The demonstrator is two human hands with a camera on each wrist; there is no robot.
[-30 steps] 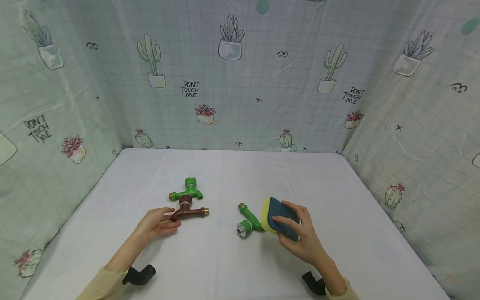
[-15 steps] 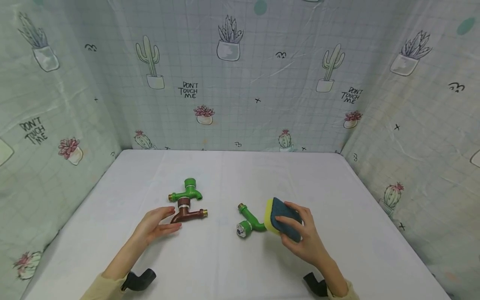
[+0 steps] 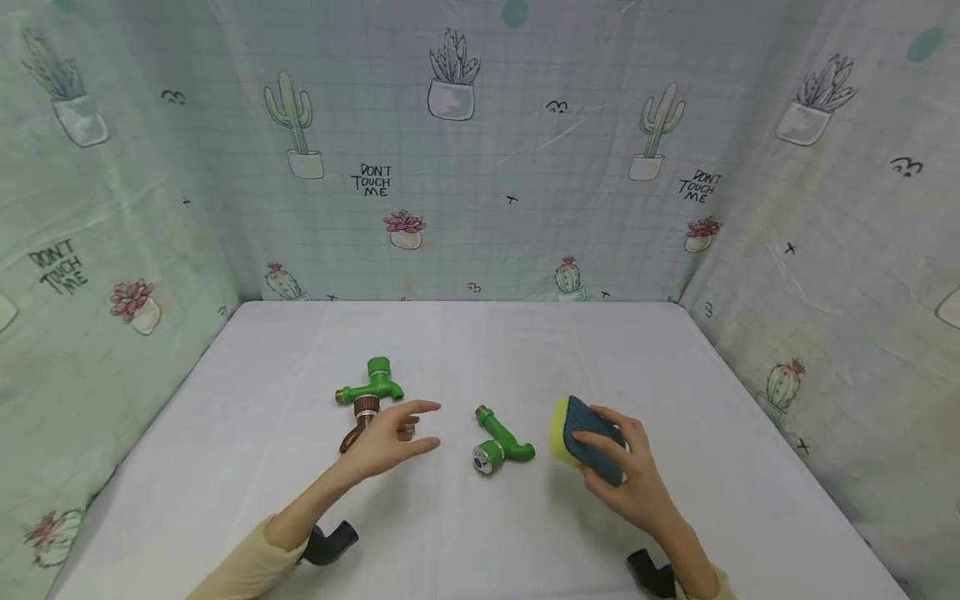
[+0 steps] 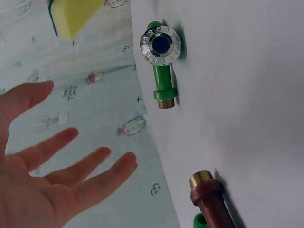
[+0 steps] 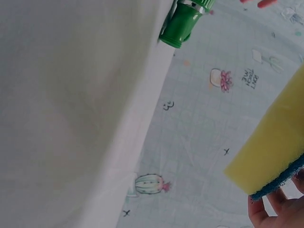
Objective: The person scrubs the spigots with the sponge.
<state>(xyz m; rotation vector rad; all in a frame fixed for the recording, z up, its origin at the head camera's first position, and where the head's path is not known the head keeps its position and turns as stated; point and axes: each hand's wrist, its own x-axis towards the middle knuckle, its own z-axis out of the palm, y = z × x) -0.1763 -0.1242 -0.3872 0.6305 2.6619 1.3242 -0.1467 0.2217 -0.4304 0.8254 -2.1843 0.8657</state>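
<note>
My right hand (image 3: pixel 633 479) grips a yellow sponge with a dark blue-green scouring side (image 3: pixel 596 442), held above the table to the right. In the right wrist view the yellow face of the sponge (image 5: pixel 273 137) shows, with fingertips on the scouring side. My left hand (image 3: pixel 386 442) holds nothing; its fingers reach out, spread and relaxed, over the table. Behind it and partly hidden lies a brown faucet (image 3: pixel 366 408), close to a green faucet (image 3: pixel 375 385). Between the hands lies another green faucet (image 3: pixel 504 442), whose round silver end cap (image 4: pixel 160 45) faces the left wrist camera.
A white cloth covers the table (image 3: pixel 465 533). Patterned fabric walls (image 3: pixel 480 150) with cactus prints stand at the back and both sides. Black curved pieces (image 3: pixel 330 543) sit at both wrists.
My left hand has moved right, away from the brown faucet's left side, and now passes in front of it. My right hand has shifted right with the sponge, apart from the nearer green faucet.
</note>
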